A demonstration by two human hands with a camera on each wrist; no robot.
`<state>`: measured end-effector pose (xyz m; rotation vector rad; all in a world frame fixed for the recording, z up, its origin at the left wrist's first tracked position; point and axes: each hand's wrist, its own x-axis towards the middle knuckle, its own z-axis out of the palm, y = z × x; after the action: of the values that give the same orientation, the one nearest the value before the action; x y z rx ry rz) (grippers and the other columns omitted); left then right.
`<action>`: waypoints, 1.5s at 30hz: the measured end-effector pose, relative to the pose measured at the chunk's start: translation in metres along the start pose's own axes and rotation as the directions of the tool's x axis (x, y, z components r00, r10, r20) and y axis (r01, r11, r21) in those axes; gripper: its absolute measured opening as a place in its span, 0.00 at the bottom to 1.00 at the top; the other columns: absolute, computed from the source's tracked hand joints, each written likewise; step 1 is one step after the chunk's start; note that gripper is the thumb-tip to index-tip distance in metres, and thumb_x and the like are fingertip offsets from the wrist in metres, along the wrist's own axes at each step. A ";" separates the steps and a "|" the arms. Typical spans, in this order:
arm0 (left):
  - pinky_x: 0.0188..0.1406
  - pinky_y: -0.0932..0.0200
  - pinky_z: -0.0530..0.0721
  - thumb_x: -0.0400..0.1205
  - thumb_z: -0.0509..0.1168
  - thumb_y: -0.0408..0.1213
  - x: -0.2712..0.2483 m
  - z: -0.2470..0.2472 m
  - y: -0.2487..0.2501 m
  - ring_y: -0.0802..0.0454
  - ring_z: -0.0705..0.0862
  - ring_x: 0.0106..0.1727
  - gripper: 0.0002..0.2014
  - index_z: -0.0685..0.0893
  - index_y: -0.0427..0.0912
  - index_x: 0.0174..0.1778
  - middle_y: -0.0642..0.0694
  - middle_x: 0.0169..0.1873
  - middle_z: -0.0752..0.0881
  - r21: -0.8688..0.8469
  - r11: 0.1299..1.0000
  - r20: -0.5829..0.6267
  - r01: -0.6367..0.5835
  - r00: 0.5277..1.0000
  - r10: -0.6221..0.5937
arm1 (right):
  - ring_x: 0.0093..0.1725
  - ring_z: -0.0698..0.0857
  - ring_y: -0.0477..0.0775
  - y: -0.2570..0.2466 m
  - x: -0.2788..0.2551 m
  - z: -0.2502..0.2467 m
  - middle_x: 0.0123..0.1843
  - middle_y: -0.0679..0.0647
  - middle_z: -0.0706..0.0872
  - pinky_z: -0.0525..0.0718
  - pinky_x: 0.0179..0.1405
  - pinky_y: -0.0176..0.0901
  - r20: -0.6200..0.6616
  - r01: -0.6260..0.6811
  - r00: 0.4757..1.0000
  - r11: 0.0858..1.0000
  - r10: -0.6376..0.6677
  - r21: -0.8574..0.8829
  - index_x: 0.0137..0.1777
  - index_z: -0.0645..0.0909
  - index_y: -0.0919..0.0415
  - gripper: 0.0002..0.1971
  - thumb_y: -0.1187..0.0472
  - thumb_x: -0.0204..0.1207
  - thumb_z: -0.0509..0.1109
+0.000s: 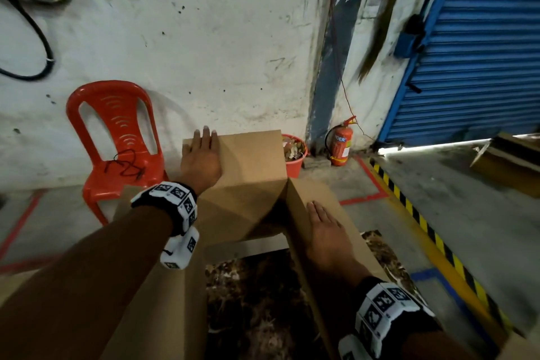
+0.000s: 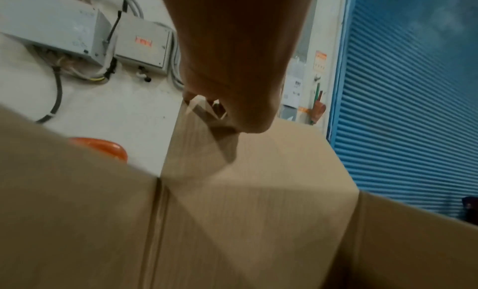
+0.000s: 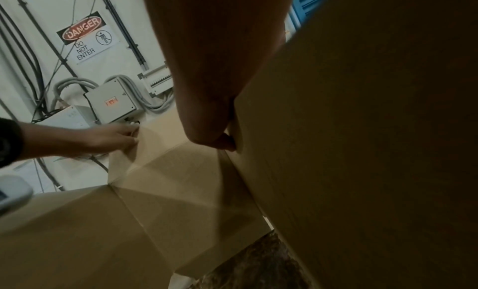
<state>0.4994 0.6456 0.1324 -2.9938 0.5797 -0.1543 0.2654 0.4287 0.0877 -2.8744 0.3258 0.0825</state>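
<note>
A large brown cardboard box stands open on the floor in front of me, its flaps raised. My left hand lies flat with straight fingers on the far flap, near its top left corner. My right hand presses flat against the right flap. In the left wrist view the left hand rests on the far flap. In the right wrist view the right hand lies along the right flap. Through the box's open middle a dark speckled floor shows.
A red plastic chair with a black cable on its seat stands left against the white wall. A red bucket of scraps and a fire extinguisher sit behind the box. A blue roller shutter and yellow-black floor stripe are on the right.
</note>
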 end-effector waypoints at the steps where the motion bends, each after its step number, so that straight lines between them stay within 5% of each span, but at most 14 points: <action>1: 0.77 0.35 0.61 0.87 0.51 0.43 0.001 0.014 0.004 0.34 0.51 0.84 0.33 0.48 0.33 0.84 0.34 0.85 0.49 -0.035 0.999 0.084 -0.004 0.996 0.007 | 0.88 0.48 0.53 0.001 0.001 0.001 0.89 0.55 0.47 0.53 0.84 0.48 -0.001 -0.002 1.000 1.000 0.002 0.005 0.88 0.43 0.59 0.45 0.54 0.79 0.67; 4: 0.73 0.42 0.71 0.90 0.47 0.52 -0.002 0.031 0.014 0.35 0.70 0.76 0.29 0.67 0.32 0.78 0.32 0.78 0.68 -0.187 0.982 0.350 -0.029 0.932 0.094 | 0.87 0.49 0.53 0.001 0.003 0.002 0.89 0.54 0.48 0.55 0.83 0.49 -0.003 -0.017 1.000 0.999 0.017 0.027 0.88 0.45 0.58 0.45 0.54 0.78 0.68; 6: 0.71 0.45 0.73 0.89 0.46 0.55 -0.002 0.033 0.015 0.37 0.76 0.72 0.30 0.71 0.34 0.76 0.33 0.75 0.73 -0.215 0.977 0.401 -0.010 0.911 0.097 | 0.87 0.51 0.54 0.002 0.003 0.004 0.89 0.53 0.50 0.57 0.83 0.50 -0.017 -0.039 0.999 0.999 0.040 0.034 0.88 0.47 0.57 0.43 0.54 0.78 0.68; 12: 0.78 0.43 0.65 0.87 0.49 0.60 -0.026 0.010 0.019 0.36 0.64 0.81 0.36 0.59 0.37 0.84 0.34 0.83 0.60 -0.191 0.982 0.414 -0.010 0.906 0.090 | 0.85 0.57 0.57 -0.002 -0.004 -0.004 0.87 0.54 0.57 0.62 0.82 0.52 -0.032 -0.043 0.998 0.992 0.048 0.122 0.87 0.53 0.56 0.42 0.49 0.76 0.68; 16: 0.81 0.46 0.61 0.87 0.55 0.56 -0.075 -0.036 0.039 0.39 0.58 0.84 0.35 0.56 0.39 0.85 0.36 0.84 0.56 -0.289 0.956 0.362 -0.045 0.920 0.152 | 0.85 0.60 0.60 0.004 -0.016 -0.027 0.84 0.61 0.64 0.62 0.81 0.46 0.105 -0.022 0.994 0.957 -0.009 0.288 0.84 0.62 0.62 0.39 0.50 0.77 0.73; 19: 0.73 0.53 0.67 0.88 0.58 0.49 -0.125 -0.069 0.067 0.38 0.67 0.79 0.27 0.67 0.38 0.81 0.36 0.80 0.68 -0.365 0.925 0.327 -0.108 0.915 0.236 | 0.74 0.75 0.65 0.008 -0.037 -0.055 0.73 0.63 0.78 0.73 0.65 0.44 0.106 -0.027 0.994 0.937 -0.011 0.348 0.74 0.76 0.62 0.25 0.53 0.79 0.71; 23: 0.53 0.60 0.73 0.86 0.62 0.46 -0.199 -0.093 0.104 0.47 0.80 0.59 0.19 0.81 0.36 0.67 0.43 0.66 0.82 -0.522 0.846 0.322 -0.107 0.894 0.312 | 0.73 0.76 0.64 0.031 -0.086 -0.074 0.75 0.64 0.77 0.74 0.67 0.45 0.114 -0.043 0.993 0.972 0.018 0.229 0.78 0.71 0.63 0.30 0.52 0.80 0.71; 29: 0.49 0.70 0.70 0.86 0.63 0.47 -0.305 -0.094 0.161 0.55 0.82 0.59 0.17 0.83 0.41 0.66 0.48 0.61 0.84 -0.591 0.780 0.360 -0.208 0.796 0.486 | 0.74 0.74 0.65 0.093 -0.190 -0.062 0.76 0.64 0.73 0.76 0.70 0.54 0.146 -0.168 0.979 0.972 0.145 0.164 0.80 0.66 0.62 0.38 0.48 0.74 0.74; 32: 0.51 0.62 0.78 0.85 0.63 0.53 -0.352 -0.082 0.190 0.58 0.83 0.47 0.19 0.86 0.41 0.58 0.51 0.54 0.87 -0.606 0.772 0.416 -0.193 0.749 0.515 | 0.62 0.82 0.59 0.119 -0.239 -0.052 0.62 0.59 0.83 0.75 0.54 0.39 0.084 -0.222 0.975 0.866 0.206 0.447 0.69 0.76 0.63 0.26 0.58 0.73 0.79; 35: 0.55 0.50 0.84 0.83 0.60 0.60 -0.390 -0.070 0.219 0.49 0.87 0.47 0.25 0.88 0.40 0.53 0.44 0.47 0.89 -0.578 0.807 0.485 -0.124 0.743 0.461 | 0.39 0.86 0.52 0.134 -0.275 -0.037 0.41 0.58 0.87 0.77 0.39 0.38 0.044 -0.230 0.959 0.675 0.281 0.701 0.46 0.84 0.60 0.08 0.62 0.71 0.81; 37: 0.43 0.56 0.81 0.83 0.58 0.61 -0.411 -0.071 0.239 0.47 0.87 0.43 0.27 0.88 0.38 0.48 0.43 0.41 0.88 -0.589 0.806 0.522 -0.054 0.736 0.431 | 0.26 0.84 0.45 0.137 -0.288 -0.032 0.32 0.56 0.86 0.80 0.27 0.35 0.158 -0.265 0.954 0.465 0.256 0.845 0.39 0.84 0.65 0.05 0.69 0.75 0.77; 39: 0.33 0.62 0.74 0.83 0.59 0.62 -0.428 -0.077 0.256 0.53 0.83 0.38 0.24 0.87 0.43 0.47 0.49 0.38 0.85 -0.599 0.800 0.520 -0.034 0.743 0.421 | 0.28 0.87 0.46 0.135 -0.295 -0.038 0.34 0.56 0.89 0.82 0.26 0.35 0.256 -0.286 0.954 0.228 0.154 0.931 0.46 0.85 0.69 0.02 0.74 0.77 0.71; 42: 0.40 0.69 0.75 0.78 0.67 0.61 -0.446 -0.084 0.263 0.59 0.82 0.49 0.25 0.83 0.50 0.67 0.57 0.52 0.84 -0.602 0.796 0.480 -0.060 0.769 0.421 | 0.33 0.88 0.52 0.123 -0.285 -0.060 0.40 0.59 0.90 0.85 0.29 0.39 0.189 -0.204 0.978 0.235 0.082 0.950 0.52 0.86 0.68 0.06 0.73 0.76 0.72; 45: 0.56 0.54 0.84 0.73 0.73 0.59 -0.451 -0.084 0.252 0.53 0.86 0.56 0.26 0.85 0.48 0.63 0.51 0.56 0.88 -0.586 0.810 0.464 -0.022 0.810 0.358 | 0.31 0.86 0.51 0.097 -0.272 -0.089 0.36 0.56 0.88 0.85 0.31 0.39 0.089 -0.107 0.993 0.285 0.077 0.953 0.44 0.87 0.66 0.05 0.75 0.75 0.72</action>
<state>-0.0186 0.5767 0.1519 -3.1969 0.9880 1.0637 -0.0184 0.3729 0.1739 -1.5894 0.3619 -0.0546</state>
